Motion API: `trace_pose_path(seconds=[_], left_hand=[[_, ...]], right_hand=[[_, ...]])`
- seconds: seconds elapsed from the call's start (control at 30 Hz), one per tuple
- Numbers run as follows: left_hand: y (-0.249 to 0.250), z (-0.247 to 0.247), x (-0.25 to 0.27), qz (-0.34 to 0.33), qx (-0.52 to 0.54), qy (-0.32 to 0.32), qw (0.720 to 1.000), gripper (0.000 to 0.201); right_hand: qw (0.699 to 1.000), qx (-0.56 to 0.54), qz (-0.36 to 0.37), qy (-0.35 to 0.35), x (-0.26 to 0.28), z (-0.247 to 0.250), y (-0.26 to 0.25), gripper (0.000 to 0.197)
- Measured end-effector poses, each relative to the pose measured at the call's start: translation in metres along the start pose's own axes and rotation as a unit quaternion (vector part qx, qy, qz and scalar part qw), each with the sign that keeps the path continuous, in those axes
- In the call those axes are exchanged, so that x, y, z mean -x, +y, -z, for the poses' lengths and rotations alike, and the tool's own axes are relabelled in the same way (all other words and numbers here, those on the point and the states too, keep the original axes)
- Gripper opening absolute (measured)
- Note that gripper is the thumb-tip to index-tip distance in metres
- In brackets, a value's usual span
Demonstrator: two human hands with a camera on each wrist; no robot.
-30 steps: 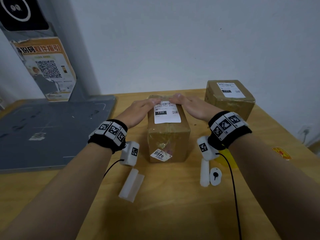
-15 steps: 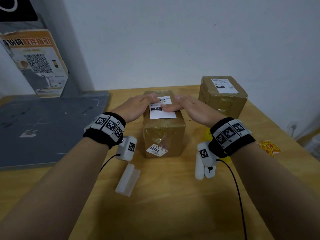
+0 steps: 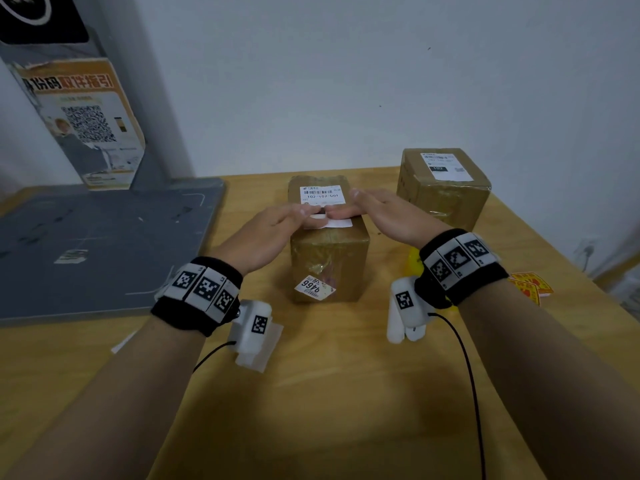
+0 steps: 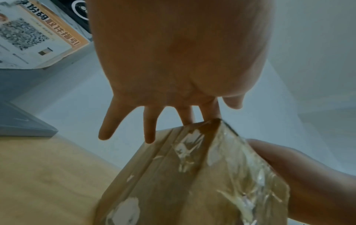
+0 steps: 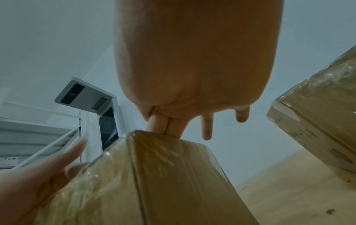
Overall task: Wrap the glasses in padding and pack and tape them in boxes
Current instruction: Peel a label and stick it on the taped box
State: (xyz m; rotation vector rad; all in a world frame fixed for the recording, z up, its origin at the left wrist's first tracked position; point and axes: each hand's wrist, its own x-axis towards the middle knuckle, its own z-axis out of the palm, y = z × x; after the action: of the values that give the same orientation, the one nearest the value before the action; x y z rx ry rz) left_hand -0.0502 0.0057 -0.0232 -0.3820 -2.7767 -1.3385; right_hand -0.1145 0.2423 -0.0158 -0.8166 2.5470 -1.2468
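Note:
A taped cardboard box (image 3: 329,261) stands on the wooden table (image 3: 329,410), with a white shipping label (image 3: 322,195) on its top. Both hands lie flat on the top with straight fingers. My left hand (image 3: 294,216) presses the label's near edge from the left. My right hand (image 3: 349,211) presses it from the right, and the fingertips almost meet. In the left wrist view the left hand's fingers (image 4: 185,115) touch the box's top edge (image 4: 192,175). In the right wrist view the right hand's fingers (image 5: 169,126) rest on the box (image 5: 163,175). No glasses or padding show.
A second taped, labelled box (image 3: 443,192) stands at the back right, close to my right hand. A grey platform (image 3: 86,251) and a QR poster (image 3: 86,123) fill the left. A white foam piece (image 3: 266,351), small white items (image 3: 396,327) and orange stickers (image 3: 530,285) lie on the table.
Both hands have slid along the label from the box's far end toward its near edge, staying flat. The box has not moved.

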Motion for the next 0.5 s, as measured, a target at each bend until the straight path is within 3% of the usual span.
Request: trace_pose_path(seconds=[0.33,0.5], left_hand=[[0.007,-0.005,0.009,0.005,0.005,0.021,1.0,0.039],[-0.001,-0.009,0.004,0.009,0.072,0.048,0.996,0.037]], right_hand=[[0.999,-0.024,-0.015,0.032,0.019,0.001,0.004,0.053],[1.0,0.018,-0.001,0.017,0.018,-0.007,-0.007,0.049]])
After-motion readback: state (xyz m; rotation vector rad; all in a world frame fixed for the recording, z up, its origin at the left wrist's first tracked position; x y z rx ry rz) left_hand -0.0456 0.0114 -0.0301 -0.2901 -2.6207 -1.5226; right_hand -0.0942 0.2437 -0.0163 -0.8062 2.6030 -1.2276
